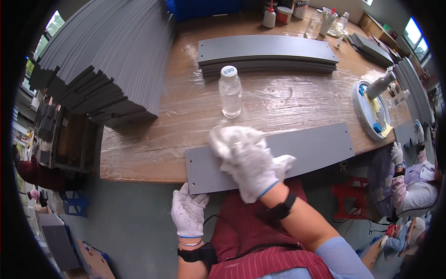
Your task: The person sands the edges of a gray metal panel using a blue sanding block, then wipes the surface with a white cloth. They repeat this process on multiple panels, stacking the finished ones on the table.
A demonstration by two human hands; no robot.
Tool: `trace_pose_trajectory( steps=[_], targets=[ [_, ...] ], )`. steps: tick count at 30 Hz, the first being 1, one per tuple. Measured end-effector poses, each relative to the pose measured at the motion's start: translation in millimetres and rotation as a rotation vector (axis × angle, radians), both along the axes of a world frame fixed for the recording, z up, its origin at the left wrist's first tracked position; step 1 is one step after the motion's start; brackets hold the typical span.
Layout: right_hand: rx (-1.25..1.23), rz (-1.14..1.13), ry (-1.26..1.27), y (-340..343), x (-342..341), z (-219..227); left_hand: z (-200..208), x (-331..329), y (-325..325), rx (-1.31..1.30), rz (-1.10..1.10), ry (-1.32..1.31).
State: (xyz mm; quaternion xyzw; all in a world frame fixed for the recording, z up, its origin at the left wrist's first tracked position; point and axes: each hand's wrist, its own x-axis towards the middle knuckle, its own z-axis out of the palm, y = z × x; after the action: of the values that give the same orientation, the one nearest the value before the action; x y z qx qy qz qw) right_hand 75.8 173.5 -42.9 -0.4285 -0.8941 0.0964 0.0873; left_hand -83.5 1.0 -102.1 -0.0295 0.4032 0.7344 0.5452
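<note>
A long grey panel [311, 148] with small holes at its ends lies across the near edge of the table and overhangs it. My gloved right hand [253, 167] presses a crumpled white cloth [239, 139] onto its left half; the cloth is slightly blurred. At the panel's near left corner, my gloved left hand [188, 211] grips the edge, with the thumb beside the corner and the other fingers partly hidden underneath. Just beyond the cloth stands a clear bottle [231, 100] with a white cap, holding clear liquid.
Tall stacks of grey panels [116, 51] fill the table's left side. Another short stack [267, 49] lies farther back. To the right is a round tray [360, 109] with a grey bottle [381, 84]. Bottles and jars [313, 23] stand behind. A co-worker [416, 181] sits at right near a red stool [348, 197].
</note>
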Motion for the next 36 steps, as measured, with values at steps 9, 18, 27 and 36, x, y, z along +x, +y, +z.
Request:
trace_pose_trajectory(
  steps=[9,18,27,36],
  targets=[
    [-1.283,0.265,0.273,-48.5,57.7,14.6,-13.5,-39.6,-28.9,-0.088,0.071,0.092],
    [-0.174,-0.187,0.257,1.1,84.2,23.4,4.1,-58.2,35.8,-0.215,-0.442,2.475],
    [-0.121,-0.576,0.103,22.9,175.5,-8.9,-29.7,-92.6,47.3,-0.087,-0.469,2.573],
    [0.035,-1.292,0.075,-15.3,441.3,25.3,-0.3,-84.5,31.5,0.269,-0.478,2.107]
  ],
)
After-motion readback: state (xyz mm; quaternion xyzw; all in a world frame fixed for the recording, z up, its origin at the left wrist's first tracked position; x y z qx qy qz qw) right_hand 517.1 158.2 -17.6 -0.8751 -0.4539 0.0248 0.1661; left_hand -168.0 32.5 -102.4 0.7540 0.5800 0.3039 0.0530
